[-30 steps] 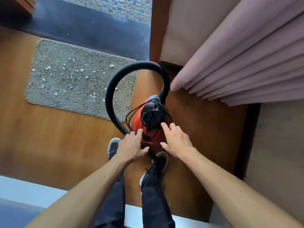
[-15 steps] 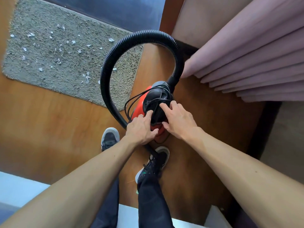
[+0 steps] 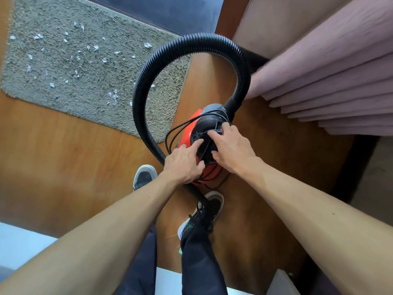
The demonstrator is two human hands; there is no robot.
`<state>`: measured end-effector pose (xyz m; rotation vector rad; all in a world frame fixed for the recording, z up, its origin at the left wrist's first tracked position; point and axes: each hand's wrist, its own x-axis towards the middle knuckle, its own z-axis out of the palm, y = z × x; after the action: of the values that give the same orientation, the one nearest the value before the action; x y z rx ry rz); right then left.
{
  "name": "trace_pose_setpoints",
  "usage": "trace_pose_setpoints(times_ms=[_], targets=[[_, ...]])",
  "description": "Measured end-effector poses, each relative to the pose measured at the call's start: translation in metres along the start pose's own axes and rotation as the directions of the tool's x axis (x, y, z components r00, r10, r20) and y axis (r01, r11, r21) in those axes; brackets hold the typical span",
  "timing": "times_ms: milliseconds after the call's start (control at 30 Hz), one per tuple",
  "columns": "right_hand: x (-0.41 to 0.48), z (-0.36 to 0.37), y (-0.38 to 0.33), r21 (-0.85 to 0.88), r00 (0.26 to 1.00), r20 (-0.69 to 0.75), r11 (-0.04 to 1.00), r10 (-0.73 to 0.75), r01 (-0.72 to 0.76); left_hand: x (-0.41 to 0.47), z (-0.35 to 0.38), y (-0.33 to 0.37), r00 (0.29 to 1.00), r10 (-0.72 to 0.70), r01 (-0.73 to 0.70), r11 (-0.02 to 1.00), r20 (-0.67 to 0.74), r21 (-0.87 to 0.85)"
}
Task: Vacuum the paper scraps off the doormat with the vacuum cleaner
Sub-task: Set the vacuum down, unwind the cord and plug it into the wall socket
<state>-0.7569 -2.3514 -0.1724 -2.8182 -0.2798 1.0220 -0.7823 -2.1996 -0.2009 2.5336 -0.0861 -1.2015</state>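
A red and black vacuum cleaner (image 3: 187, 133) stands on the wooden floor just ahead of my feet. Its black ribbed hose (image 3: 191, 42) arcs up and over to the left, and a thin black power cord (image 3: 170, 135) is looped around its top. My left hand (image 3: 184, 165) rests on the near left of the black lid, index finger stretched onto it. My right hand (image 3: 232, 151) lies on the lid's right side, fingers spread over the cord and handle. The grey-beige doormat (image 3: 63, 88) lies to the upper left, strewn with several white paper scraps (image 3: 114, 95).
Pink curtain folds (image 3: 319, 81) hang at the right, close to the hose. A dark threshold (image 3: 170, 11) runs behind the mat. My two dark shoes (image 3: 144, 177) stand on the floor beneath the vacuum. A pale step edge (image 3: 21, 245) lies at the bottom left.
Both hands have moved forward from the vacuum's near edge onto its black lid and cord. The view has closed in on the vacuum, and the mat has shifted left.
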Motion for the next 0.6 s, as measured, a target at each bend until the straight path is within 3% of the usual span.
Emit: trace_pose_setpoints(times_ms=[300,433,600], targets=[[0.016,0.000,-0.001,-0.046,0.993,-0.104,0.998,-0.054,0.049,0.008,0.003,-0.002,1.000,-0.018,0.018,1.000,0.021,-0.001],[0.022,0.000,-0.001,-0.122,0.982,-0.184,0.993,-0.034,0.011,0.009,0.002,-0.003,1.000,-0.005,0.005,1.000,0.023,0.021],[0.023,0.003,0.010,-0.095,0.969,-0.245,0.995,-0.010,-0.014,0.008,-0.001,-0.006,1.000,-0.015,0.014,1.000,0.016,0.023]])
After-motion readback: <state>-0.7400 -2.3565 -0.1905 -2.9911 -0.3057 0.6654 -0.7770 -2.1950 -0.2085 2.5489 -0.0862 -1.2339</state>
